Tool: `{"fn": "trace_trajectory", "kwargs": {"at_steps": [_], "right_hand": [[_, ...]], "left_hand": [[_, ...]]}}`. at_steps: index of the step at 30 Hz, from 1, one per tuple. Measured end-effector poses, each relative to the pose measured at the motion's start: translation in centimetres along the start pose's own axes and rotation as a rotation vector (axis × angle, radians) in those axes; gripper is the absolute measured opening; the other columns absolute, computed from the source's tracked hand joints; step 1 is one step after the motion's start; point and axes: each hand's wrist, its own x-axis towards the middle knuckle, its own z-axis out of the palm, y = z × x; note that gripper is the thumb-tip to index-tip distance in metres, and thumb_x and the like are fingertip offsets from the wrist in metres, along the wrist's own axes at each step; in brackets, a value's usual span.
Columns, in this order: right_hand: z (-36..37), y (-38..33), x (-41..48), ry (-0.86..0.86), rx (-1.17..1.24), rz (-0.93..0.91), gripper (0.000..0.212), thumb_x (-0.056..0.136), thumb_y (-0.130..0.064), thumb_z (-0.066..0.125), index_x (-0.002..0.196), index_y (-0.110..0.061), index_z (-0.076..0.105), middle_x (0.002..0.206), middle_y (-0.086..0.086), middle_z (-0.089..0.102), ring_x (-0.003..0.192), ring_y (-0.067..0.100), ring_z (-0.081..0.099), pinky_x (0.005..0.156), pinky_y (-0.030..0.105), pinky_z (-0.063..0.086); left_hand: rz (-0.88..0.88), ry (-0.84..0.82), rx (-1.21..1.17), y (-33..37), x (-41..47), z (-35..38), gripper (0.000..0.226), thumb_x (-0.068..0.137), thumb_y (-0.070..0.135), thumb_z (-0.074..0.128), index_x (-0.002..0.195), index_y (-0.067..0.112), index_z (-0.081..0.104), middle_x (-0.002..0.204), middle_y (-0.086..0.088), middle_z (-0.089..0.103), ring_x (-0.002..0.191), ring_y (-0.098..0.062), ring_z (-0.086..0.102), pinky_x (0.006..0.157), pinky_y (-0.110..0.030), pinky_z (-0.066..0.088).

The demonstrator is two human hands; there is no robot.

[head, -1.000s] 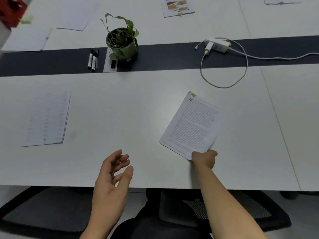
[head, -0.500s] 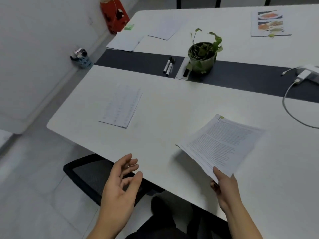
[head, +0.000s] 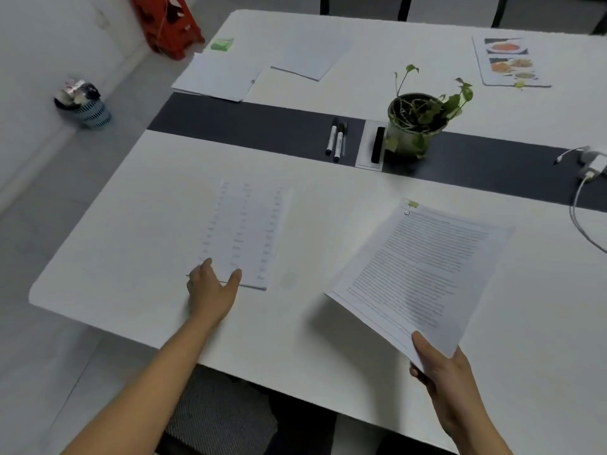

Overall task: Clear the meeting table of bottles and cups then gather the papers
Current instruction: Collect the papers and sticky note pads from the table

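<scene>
My right hand (head: 450,372) grips the near corner of a clipped stack of printed pages (head: 423,270), held tilted just above the white table (head: 131,257). My left hand (head: 212,290) reaches forward with fingers spread and rests on the near edge of a faintly printed sheet (head: 246,231) lying flat on the table. Further back lie a white paper stack (head: 220,77), a blank sheet (head: 312,57) and a sheet with food pictures (head: 510,62). No bottles or cups show on the table.
A potted plant (head: 420,123) stands on the dark centre strip, with markers (head: 336,139) and an eraser (head: 377,144) beside it. A charger and white cable (head: 588,165) lie at the right. A green note pad (head: 222,44), a red object (head: 167,24), a floor bin (head: 88,106).
My left hand moved forward from the table's edge onto the faint sheet. The right hand lifted the printed pages off the table. The view swung left.
</scene>
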Motion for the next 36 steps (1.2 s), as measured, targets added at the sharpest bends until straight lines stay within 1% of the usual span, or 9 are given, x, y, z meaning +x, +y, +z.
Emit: {"fn": "trace_trajectory", "kwargs": {"at_steps": [4,9,15,20,25,29,32,34,36], "right_hand": [[4.8,1.4,0.2,0.055,-0.038,0.004,0.025,0.096,-0.020,0.064,0.120,-0.028,0.062,0.112,-0.011,0.071,0.096,0.016,0.064,0.071,0.034,0.051],[8.8,3.6,0.3,0.076,-0.068,0.025,0.024,0.097,-0.017,0.061,0.118,-0.029,0.063,0.106,-0.018,0.075,0.090,0.003,0.070,0.072,0.029,0.052],[11.1,5.1,-0.2,0.094,-0.079,0.048,0.029,0.097,-0.018,0.062,0.123,-0.030,0.060,0.105,-0.018,0.074,0.091,0.002,0.070,0.073,0.027,0.052],[11.6,4.7,0.4,0.025,-0.081,0.062,0.028,0.098,-0.016,0.062,0.121,-0.031,0.059,0.100,-0.020,0.074,0.088,0.001,0.070,0.071,0.026,0.051],[10.2,4.1,0.4,0.007,-0.092,0.051,0.029,0.097,-0.017,0.063,0.123,-0.029,0.059,0.111,-0.011,0.072,0.093,0.008,0.068,0.071,0.027,0.052],[7.8,3.8,0.3,-0.001,-0.164,0.014,0.029,0.096,-0.019,0.065,0.125,-0.023,0.061,0.112,-0.007,0.073,0.092,0.011,0.069,0.067,0.026,0.055],[6.1,4.2,0.4,0.000,-0.258,-0.006,0.021,0.096,-0.020,0.065,0.117,-0.018,0.064,0.108,-0.003,0.073,0.088,0.018,0.066,0.066,0.029,0.054],[5.2,4.7,0.5,0.003,-0.307,-0.010,0.018,0.096,-0.019,0.065,0.113,-0.017,0.065,0.097,-0.004,0.071,0.078,0.017,0.061,0.064,0.029,0.051],[4.7,5.3,0.4,-0.001,-0.339,-0.007,0.017,0.096,-0.018,0.064,0.113,-0.017,0.065,0.091,-0.006,0.070,0.073,0.015,0.059,0.063,0.029,0.050]], "left_hand": [[-0.117,0.016,0.127,-1.8,9.9,0.5,0.091,0.090,0.052,0.060,0.155,0.008,0.015,0.162,-0.017,0.013,0.148,-0.035,0.010,0.116,-0.052,0.020],[-0.110,0.007,0.234,-3.5,12.6,1.9,0.095,0.080,0.050,0.073,0.148,0.005,0.024,0.146,-0.021,0.031,0.132,-0.041,0.031,0.102,-0.047,0.034],[-0.144,-0.012,-0.117,-4.7,7.5,2.5,0.100,0.085,0.032,0.076,0.156,0.011,0.010,0.155,-0.013,0.031,0.137,-0.033,0.040,0.099,-0.041,0.041],[-0.342,0.022,-0.275,-6.1,2.3,3.5,0.068,0.085,0.022,0.074,0.140,0.012,0.036,0.132,-0.008,0.058,0.108,-0.032,0.061,0.073,-0.032,0.045],[0.014,-0.126,0.071,-7.9,0.5,3.3,0.047,0.090,0.018,0.064,0.133,0.016,0.045,0.120,-0.008,0.060,0.103,-0.030,0.060,0.074,-0.032,0.043],[0.403,-0.315,0.568,-7.4,3.5,2.4,0.043,0.092,0.015,0.055,0.133,0.021,0.044,0.107,-0.007,0.056,0.089,-0.027,0.058,0.070,-0.035,0.046],[0.785,-0.185,0.750,-6.0,5.9,2.5,0.057,0.075,-0.007,0.065,0.126,0.016,0.056,0.098,-0.009,0.056,0.080,-0.028,0.057,0.063,-0.034,0.044],[0.839,-0.023,0.727,-5.1,6.7,3.2,0.072,0.067,-0.012,0.072,0.133,0.013,0.057,0.115,-0.017,0.059,0.098,-0.036,0.059,0.078,-0.042,0.047],[0.695,0.004,0.664,-4.3,5.8,3.6,0.078,0.081,0.003,0.069,0.150,0.014,0.037,0.148,-0.022,0.040,0.133,-0.039,0.040,0.104,-0.050,0.034]]}}
